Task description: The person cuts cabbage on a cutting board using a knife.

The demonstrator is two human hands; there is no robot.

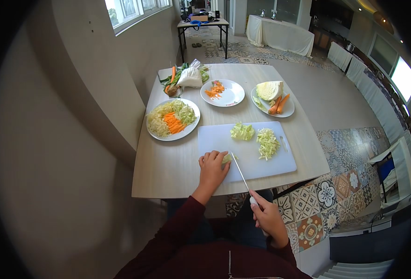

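On the white cutting board (210, 135), my left hand (212, 169) presses down on a small pale-green piece of cabbage (227, 158), its fingers bent over it and partly hiding it. My right hand (268, 216) grips the white handle of a kitchen knife (240, 173). The blade points away from me, its tip just right of that cabbage piece. Farther back on the board lies a stack of cabbage leaves (242, 131). To its right is a heap of chopped cabbage (267, 143).
Behind the board stand a plate of shredded vegetables (172, 122), a plate with carrot bits (233, 95) and a plate (287, 111) holding half a cabbage (269, 89) and carrots (278, 105). A white plastic bag (190, 77) and vegetables sit at the far left. A wall borders the table's left.
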